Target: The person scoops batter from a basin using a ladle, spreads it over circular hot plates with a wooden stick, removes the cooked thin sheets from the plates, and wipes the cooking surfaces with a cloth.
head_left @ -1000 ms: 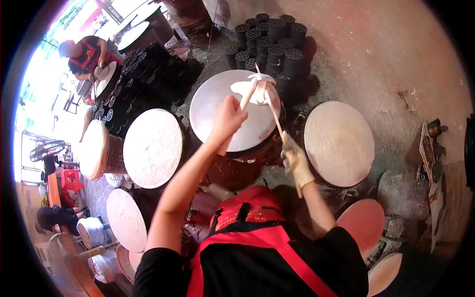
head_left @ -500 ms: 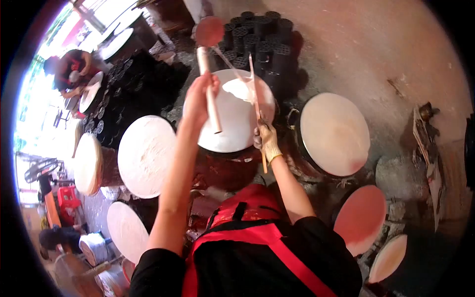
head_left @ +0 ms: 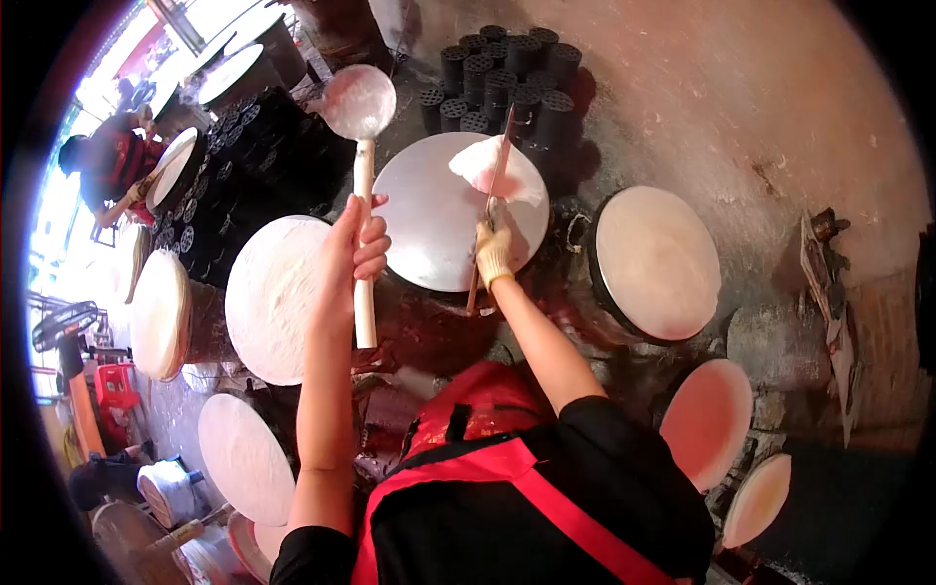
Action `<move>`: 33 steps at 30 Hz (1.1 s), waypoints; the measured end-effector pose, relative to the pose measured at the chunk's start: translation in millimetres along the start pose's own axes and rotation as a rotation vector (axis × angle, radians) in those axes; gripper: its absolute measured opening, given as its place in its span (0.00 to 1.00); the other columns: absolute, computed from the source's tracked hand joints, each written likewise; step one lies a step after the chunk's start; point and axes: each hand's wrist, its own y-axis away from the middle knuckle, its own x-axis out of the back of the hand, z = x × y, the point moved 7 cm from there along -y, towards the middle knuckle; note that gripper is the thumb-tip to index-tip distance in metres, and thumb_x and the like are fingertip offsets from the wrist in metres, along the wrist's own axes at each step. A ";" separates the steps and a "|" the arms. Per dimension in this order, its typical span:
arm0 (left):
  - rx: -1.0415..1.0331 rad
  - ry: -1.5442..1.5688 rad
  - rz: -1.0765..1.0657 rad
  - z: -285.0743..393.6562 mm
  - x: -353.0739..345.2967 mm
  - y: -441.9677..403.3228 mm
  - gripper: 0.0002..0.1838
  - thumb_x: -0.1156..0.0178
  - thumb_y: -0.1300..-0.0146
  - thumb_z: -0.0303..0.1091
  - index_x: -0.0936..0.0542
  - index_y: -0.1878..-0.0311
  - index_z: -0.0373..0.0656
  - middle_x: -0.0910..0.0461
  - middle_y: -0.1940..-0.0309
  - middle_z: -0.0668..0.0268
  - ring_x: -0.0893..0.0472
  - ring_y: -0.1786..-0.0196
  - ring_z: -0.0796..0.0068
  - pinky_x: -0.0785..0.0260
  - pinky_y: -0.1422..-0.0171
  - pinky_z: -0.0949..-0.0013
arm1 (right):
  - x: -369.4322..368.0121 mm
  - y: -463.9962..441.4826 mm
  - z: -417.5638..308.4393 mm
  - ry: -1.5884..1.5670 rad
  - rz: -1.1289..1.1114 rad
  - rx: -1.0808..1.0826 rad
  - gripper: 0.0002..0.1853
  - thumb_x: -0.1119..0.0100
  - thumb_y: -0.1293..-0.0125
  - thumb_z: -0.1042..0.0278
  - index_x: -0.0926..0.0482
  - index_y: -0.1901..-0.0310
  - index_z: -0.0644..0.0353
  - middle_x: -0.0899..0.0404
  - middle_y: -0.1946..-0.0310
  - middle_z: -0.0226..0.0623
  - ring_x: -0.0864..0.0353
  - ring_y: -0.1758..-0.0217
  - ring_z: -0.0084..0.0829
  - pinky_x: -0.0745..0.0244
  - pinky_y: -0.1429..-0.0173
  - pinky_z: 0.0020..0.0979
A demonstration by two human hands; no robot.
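At left, a pale round layer [head_left: 273,302] lies beside the left forearm, and the bare left hand [head_left: 363,239] is wrapped around the wooden handle of a ladle [head_left: 361,102], bowl pointing away from the body. At centre, a round griddle [head_left: 419,210] has a white mass [head_left: 476,161] over its far right portion; the gloved right hand [head_left: 494,249] grasps a slender stick [head_left: 503,156], its far portion overlapping the mass in view. At right sits a second round layer [head_left: 658,263].

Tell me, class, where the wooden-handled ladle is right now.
In the head view, the ladle is left of centre, held in the left hand, beside the round metal plate's left edge.
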 end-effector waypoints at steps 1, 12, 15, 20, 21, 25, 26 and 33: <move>-0.060 -0.044 0.052 5.1 -4.2 6.0 0.18 0.54 0.29 0.43 0.35 0.50 0.36 0.38 0.76 0.72 0.40 0.79 0.85 0.46 0.80 0.82 | -7.0 19.2 -50.3 0.245 0.033 -0.009 0.15 0.46 0.34 0.65 0.28 0.46 0.51 0.37 0.85 0.23 0.38 0.91 0.18 0.42 0.89 0.25; 0.008 -0.653 0.643 -64.4 93.8 139.2 0.22 0.45 0.34 0.31 0.31 0.36 0.48 0.30 0.73 0.75 0.37 0.78 0.90 0.46 0.79 0.83 | 79.1 98.3 -45.3 0.024 0.016 -0.228 0.20 0.44 0.34 0.61 0.28 0.41 0.40 0.38 0.85 0.22 0.44 0.92 0.17 0.50 0.90 0.23; -0.036 -0.805 0.665 -82.4 108.3 165.4 0.07 0.36 0.41 0.31 0.18 0.62 0.39 0.31 0.82 0.80 0.39 0.82 0.90 0.52 0.80 0.81 | 49.3 93.7 -49.7 0.095 -0.100 -0.253 0.19 0.45 0.34 0.62 0.28 0.41 0.41 0.39 0.85 0.23 0.45 0.93 0.18 0.50 0.90 0.24; -0.129 -0.713 0.766 -98.3 113.8 188.1 0.10 0.34 0.43 0.31 0.26 0.76 0.44 0.35 0.86 0.80 0.41 0.83 0.91 0.54 0.80 0.80 | 8.0 59.7 -55.9 0.272 -0.211 -0.281 0.17 0.44 0.34 0.58 0.24 0.44 0.45 0.40 0.89 0.19 0.44 0.92 0.17 0.46 0.89 0.23; -0.143 -0.694 0.798 -100.6 112.6 189.5 0.12 0.34 0.43 0.30 0.28 0.78 0.45 0.35 0.86 0.80 0.41 0.83 0.91 0.55 0.80 0.80 | 5.6 58.1 -53.7 0.281 -0.268 -0.333 0.16 0.44 0.34 0.58 0.23 0.45 0.44 0.41 0.89 0.19 0.44 0.92 0.17 0.47 0.89 0.23; -0.150 -0.551 0.885 -125.0 126.2 197.9 0.13 0.40 0.37 0.36 0.28 0.77 0.47 0.37 0.85 0.79 0.41 0.83 0.89 0.53 0.80 0.79 | 25.3 81.3 -87.6 0.480 -0.521 -0.437 0.14 0.47 0.33 0.61 0.22 0.47 0.41 0.40 0.86 0.19 0.44 0.90 0.15 0.49 0.89 0.23; -0.176 -0.587 0.894 -130.3 129.3 197.9 0.16 0.44 0.34 0.41 0.29 0.78 0.47 0.40 0.86 0.79 0.42 0.84 0.88 0.53 0.81 0.78 | 40.4 87.0 -102.6 0.409 -0.569 -0.444 0.14 0.48 0.33 0.63 0.22 0.47 0.42 0.38 0.85 0.19 0.44 0.91 0.15 0.49 0.89 0.22; -0.147 -0.378 1.049 -160.1 88.9 191.7 0.26 0.54 0.31 0.57 0.29 0.78 0.47 0.41 0.84 0.79 0.43 0.83 0.87 0.53 0.81 0.79 | 85.1 3.0 -68.2 0.159 -0.380 -0.322 0.22 0.54 0.34 0.71 0.29 0.39 0.43 0.37 0.85 0.21 0.45 0.91 0.16 0.48 0.89 0.22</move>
